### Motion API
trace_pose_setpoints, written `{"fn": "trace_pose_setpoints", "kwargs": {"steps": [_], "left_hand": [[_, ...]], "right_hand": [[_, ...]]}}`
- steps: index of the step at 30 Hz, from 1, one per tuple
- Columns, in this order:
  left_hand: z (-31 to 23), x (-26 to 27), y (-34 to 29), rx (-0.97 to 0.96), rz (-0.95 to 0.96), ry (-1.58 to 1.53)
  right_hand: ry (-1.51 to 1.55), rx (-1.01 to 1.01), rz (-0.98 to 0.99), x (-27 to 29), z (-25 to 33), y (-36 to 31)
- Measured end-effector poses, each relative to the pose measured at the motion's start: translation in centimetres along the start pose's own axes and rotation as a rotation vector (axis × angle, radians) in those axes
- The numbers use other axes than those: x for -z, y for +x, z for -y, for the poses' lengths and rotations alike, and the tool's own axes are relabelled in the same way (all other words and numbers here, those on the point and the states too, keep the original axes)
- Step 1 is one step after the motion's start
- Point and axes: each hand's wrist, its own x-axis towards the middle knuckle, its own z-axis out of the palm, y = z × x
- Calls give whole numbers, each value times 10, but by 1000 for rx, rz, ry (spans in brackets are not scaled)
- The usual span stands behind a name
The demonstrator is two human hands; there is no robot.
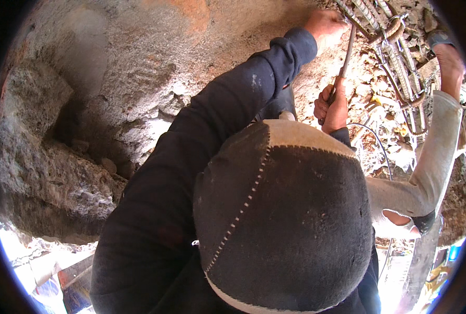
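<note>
My left hand [324,25], at the end of a dark sleeve, reaches up and rests against a cage of ribbed steel bars [395,57] set in the rubble. Its fingers curl at the end of the bars; what it grips is hard to tell. Lower down, my right hand [333,107] is closed on the handle of a thin metal rod tool [348,52], whose shaft runs up to the bars close beside my left hand. A dark cap with a pale stitched panel [285,209] fills the lower middle of the view.
Another person's arm in a light grey sleeve [431,162] comes in from the right, and that hand [449,63] holds the bars. A rough rock and concrete wall [112,78] fills the left. Thin wire [371,136] loops near the rubble.
</note>
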Motion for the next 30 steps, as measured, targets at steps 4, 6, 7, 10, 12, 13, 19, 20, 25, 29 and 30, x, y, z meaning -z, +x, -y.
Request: {"fn": "trace_pose_setpoints", "kwargs": {"steps": [4, 6, 7, 10, 12, 13, 19, 20, 25, 29, 30], "left_hand": [[-36, -12, -24, 210, -49, -107], [-33, -7, -24, 173, -48, -97], [-32, -5, -23, 154, -47, -91], [-48, -14, -32, 164, -30, 31], [-43, -10, -29, 116, -19, 19], [-40, -8, -28, 92, -14, 13], [-48, -11, -31, 185, 28, -62], [-48, -10, -33, 188, 28, -83], [-44, -11, -33, 161, 18, -2], [-22, -1, -12, -44, -13, 253], [-22, -3, -14, -30, -28, 230]], "right_hand": [[27, 95, 30, 5, -8, 1], [38, 45, 73, 4, -6, 3], [44, 20, 93, 4, -5, 4], [84, -42, 113, 9, -3, 5], [94, -50, 161, 5, 1, 1], [99, -54, 184, 3, 2, -1], [95, 24, 180, 3, -15, -2], [105, 9, 188, 3, -16, 0], [60, 0, 95, 1, -16, 0], [111, -5, 135, -4, -7, 0], [104, 9, 129, -1, -8, 1]]}}
